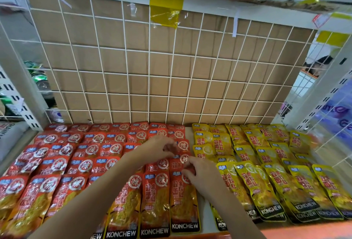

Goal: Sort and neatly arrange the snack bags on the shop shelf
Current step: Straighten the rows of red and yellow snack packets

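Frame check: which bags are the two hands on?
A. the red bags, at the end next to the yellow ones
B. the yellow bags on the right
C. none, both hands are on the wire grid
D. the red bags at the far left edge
A: the left hand and the right hand both pinch at red bags at the right end of the red block, just beside the yellow bags.

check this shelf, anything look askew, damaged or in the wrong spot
No bag sits in the wrong colour block. The front red bags at far left lean diagonally, unlike the straight ones mid-shelf. The cardboard has a ragged top edge, and its yellow tape is crumpled.
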A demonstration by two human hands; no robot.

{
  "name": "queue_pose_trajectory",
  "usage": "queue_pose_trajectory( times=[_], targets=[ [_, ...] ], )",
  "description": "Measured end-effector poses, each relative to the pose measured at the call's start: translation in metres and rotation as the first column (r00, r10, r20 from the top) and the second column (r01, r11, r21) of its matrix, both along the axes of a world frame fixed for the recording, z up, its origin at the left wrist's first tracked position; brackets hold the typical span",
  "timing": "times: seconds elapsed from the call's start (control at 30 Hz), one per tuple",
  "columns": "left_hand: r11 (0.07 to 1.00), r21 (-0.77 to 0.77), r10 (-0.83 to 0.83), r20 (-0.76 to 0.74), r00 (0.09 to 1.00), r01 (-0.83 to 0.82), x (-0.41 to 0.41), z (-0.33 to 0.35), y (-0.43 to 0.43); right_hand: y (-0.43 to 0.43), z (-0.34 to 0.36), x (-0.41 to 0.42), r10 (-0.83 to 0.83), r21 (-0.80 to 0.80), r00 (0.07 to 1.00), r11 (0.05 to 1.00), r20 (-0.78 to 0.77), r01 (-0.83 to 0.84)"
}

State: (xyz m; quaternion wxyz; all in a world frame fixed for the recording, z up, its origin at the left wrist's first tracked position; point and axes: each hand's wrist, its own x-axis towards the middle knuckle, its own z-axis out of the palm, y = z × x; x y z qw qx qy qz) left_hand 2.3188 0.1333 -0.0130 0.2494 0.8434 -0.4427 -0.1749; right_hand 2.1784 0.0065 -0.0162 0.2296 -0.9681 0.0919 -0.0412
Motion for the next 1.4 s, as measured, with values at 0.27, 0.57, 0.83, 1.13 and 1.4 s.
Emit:
queue_pose_trajectory(
  times=[0.27,0.57,0.83,1.13,1.4],
  targets=[
    [1.0,-0.007,-0.001,-0.034,0.999,0.001,-0.004,-0.001,0.0,0.005,-0.001,-0.005,-0.03,-0.062,0.999,0.998,0.031,0.031],
    [0.999,-0.05,0.016,0.016,1.0,-0.016,-0.01,-0.002,0.001,0.007,-0.008,-0.011,-0.037,-0.041,0.996,0.998,0.076,0.041],
    [0.942,-0.09,0.337,0.234,0.912,-0.324,-0.007,-0.01,0.021,0.014,-0.009,-0.005,-0.122,0.193,0.978,0.977,0.171,0.088],
    [0.914,0.28,0.186,0.353,0.917,-0.293,0.002,-0.024,0.022,0.03,-0.016,0.021,-0.161,0.216,0.983,0.967,0.091,0.138],
    [0.938,0.221,0.186,0.335,0.924,-0.269,-0.003,-0.027,0.015,0.032,-0.02,0.023,-0.168,0.209,0.978,0.968,0.122,0.14]
  ],
)
